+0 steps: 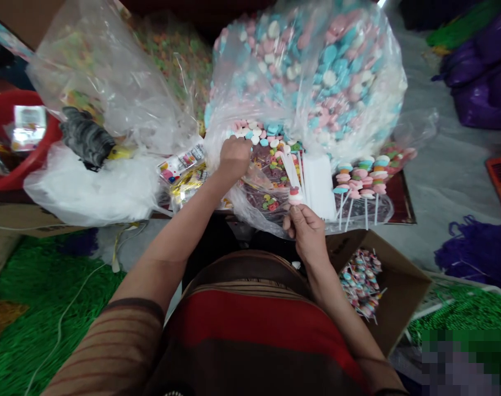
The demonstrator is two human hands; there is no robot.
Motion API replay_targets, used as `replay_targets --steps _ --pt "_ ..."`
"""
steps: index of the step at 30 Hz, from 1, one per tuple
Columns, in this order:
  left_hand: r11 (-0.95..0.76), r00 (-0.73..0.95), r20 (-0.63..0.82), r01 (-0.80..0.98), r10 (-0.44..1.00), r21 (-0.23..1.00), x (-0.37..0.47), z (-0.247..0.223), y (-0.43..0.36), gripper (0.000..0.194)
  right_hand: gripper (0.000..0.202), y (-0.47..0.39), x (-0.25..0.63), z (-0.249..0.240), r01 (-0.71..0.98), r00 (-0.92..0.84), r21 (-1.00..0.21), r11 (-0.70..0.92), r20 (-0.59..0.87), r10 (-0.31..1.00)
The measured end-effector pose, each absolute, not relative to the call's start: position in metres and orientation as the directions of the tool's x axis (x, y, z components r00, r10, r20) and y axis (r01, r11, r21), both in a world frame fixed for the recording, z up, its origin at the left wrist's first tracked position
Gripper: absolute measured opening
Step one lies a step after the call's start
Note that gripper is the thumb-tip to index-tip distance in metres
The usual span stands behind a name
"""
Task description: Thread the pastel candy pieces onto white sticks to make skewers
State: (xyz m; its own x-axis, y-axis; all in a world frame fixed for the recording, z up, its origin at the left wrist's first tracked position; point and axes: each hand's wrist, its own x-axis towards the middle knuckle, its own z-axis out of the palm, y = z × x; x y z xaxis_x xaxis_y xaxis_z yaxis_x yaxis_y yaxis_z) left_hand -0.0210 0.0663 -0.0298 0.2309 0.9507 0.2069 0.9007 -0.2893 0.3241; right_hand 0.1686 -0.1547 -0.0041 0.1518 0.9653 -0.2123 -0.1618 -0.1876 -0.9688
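Observation:
My left hand (235, 155) reaches over loose pink, white and blue marshmallow candies (259, 133) at the mouth of a big clear bag. Its fingers are curled together at the candies; what they pinch, if anything, is hidden. Close to my body, my right hand (308, 228) is closed on a candy skewer (294, 197), with a white-and-pink marshmallow and a red piece on top showing above the fingers. Just beyond it lie white sticks (290, 169) and a white stack (319, 184). Colourful gummy rings (271, 203) are spread on plastic between my hands.
Several finished-looking candy skewers (366, 179) lie at the table's right end. Below them, a cardboard box (399, 275) holds many wrapped candy sticks. The large marshmallow bag (316, 66) stands behind. A red basin (27, 165) and a grey striped item (87, 137) are at left.

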Motion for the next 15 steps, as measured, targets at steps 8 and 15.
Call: replay_targets --steps 8,15 --pt "-0.121 0.123 0.096 0.210 0.988 0.970 -0.004 0.009 0.007 0.021 0.040 -0.124 0.169 0.014 -0.137 0.242 -0.987 -0.089 -0.120 0.963" --pt "-0.067 0.178 0.103 -0.196 0.979 0.978 0.028 0.007 -0.066 0.035 0.041 -0.105 0.151 0.016 -0.136 0.232 -0.991 0.008 -0.024 0.973"
